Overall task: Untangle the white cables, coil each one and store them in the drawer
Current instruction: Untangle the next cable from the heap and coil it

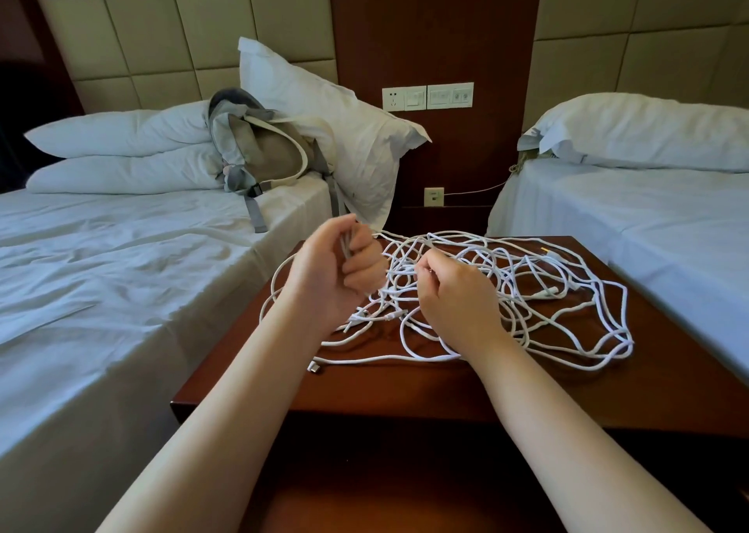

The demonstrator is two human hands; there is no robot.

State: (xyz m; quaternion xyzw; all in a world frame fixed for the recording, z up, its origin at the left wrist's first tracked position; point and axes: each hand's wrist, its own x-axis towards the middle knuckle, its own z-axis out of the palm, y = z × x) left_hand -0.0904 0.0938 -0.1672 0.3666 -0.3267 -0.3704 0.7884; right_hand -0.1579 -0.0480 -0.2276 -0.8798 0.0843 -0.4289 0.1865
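Head view. We see the left hand (336, 273) fisted round a raised bunch of white cables (506, 277). The right hand (454, 293) pinches one strand of the tangle spread over the dark wooden nightstand (405, 386). On the bed (121, 289) at left, a grey backpack (263, 147) leans against pillows (121, 135).

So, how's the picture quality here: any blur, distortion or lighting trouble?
Head view: wide-angle distortion bows the bed edges and wall panels; soft light, darker toward the corners; the left hand looks slightly motion-blurred, the white cables on the nightstand are sharp.
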